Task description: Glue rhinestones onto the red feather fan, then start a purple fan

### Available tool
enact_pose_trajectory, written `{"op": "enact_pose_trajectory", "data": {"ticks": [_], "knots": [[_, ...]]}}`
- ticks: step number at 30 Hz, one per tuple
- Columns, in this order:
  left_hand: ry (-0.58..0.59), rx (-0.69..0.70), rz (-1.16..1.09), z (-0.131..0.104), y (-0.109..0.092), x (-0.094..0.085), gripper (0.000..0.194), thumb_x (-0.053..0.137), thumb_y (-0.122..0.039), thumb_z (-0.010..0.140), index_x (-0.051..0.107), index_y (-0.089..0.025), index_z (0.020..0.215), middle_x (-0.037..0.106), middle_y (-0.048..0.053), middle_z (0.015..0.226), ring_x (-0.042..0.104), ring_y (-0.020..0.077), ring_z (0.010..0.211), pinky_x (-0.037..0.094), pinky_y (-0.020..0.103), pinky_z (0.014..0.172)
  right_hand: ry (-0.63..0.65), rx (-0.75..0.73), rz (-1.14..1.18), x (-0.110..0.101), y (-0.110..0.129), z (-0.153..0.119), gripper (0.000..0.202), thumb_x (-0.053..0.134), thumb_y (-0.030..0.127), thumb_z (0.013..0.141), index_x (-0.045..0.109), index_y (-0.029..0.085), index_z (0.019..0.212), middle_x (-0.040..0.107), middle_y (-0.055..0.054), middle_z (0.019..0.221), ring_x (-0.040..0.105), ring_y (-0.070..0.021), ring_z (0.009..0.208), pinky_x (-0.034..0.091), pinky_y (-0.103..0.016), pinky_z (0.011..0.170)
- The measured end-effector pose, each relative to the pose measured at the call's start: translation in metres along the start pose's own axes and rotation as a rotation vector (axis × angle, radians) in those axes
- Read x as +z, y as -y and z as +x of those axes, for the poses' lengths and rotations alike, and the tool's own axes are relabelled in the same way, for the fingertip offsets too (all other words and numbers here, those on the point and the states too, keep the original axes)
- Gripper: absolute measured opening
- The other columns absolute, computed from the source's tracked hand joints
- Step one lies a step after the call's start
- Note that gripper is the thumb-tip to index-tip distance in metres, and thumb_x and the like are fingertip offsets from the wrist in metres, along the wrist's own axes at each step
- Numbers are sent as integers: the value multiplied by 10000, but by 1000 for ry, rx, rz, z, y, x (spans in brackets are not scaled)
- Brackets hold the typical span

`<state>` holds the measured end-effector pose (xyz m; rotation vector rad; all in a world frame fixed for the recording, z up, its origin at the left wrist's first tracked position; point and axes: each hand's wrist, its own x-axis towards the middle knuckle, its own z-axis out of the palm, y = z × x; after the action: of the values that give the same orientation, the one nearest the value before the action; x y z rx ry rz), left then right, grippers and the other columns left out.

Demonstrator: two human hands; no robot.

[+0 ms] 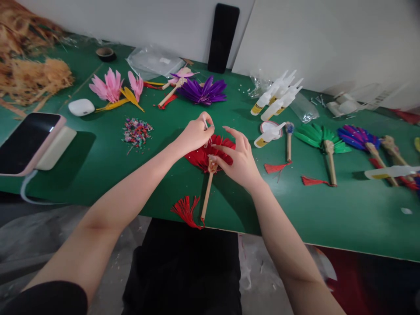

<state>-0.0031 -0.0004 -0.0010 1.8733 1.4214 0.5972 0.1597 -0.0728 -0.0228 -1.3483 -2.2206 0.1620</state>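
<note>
A red feather fan (197, 158) lies on the green table in front of me, its wooden handle (207, 194) pointing toward me and a red tassel (186, 211) hanging from the handle's end. My left hand (197, 132) is closed above the feathers, pinching a thin pale tool (205, 122) whose kind I cannot make out. From the right, my right hand (241, 162) grips the fan, with the thumb at the base of the feathers and the fingertips over them. Those fingers partly hide the feathers.
Glue bottles (269, 134) stand and lie to the right, near green (316, 139) and blue-purple (356, 136) feather fans. Behind lie a purple feather fan (205, 92) and pink feathers (106, 85). Colourful chips (137, 132) and a phone (28, 142) are left. Another phone (223, 39) leans on the wall.
</note>
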Motion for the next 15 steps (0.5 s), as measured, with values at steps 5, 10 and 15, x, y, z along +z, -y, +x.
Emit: {"op": "enact_pose_trajectory", "data": {"ticks": [5, 10, 15], "knots": [[1, -9, -10, 0, -1, -1, 94, 474, -189, 868, 504, -171, 955, 512, -67, 449, 559, 120, 488, 428, 258, 604, -61, 19, 54, -1, -2, 1, 235, 571, 389, 865, 718, 227, 948, 432, -103, 1391, 407, -328, 1293, 371, -563, 1049], [21, -12, -8, -1, -2, -1, 80, 467, -184, 874, 505, -165, 942, 509, -65, 465, 555, 119, 498, 435, 265, 628, -163, 131, 114, 6, -10, 1, 154, 578, 274, 844, 708, 229, 913, 478, -107, 1298, 448, -306, 1247, 412, -549, 1015], [28, -24, -7, -1, -2, 1, 102, 462, -186, 877, 501, -162, 968, 512, -63, 465, 565, 124, 518, 436, 265, 637, -171, 181, 175, 15, -12, 2, 163, 583, 230, 807, 693, 239, 928, 474, -95, 1277, 437, -295, 1252, 386, -542, 1037]]}}
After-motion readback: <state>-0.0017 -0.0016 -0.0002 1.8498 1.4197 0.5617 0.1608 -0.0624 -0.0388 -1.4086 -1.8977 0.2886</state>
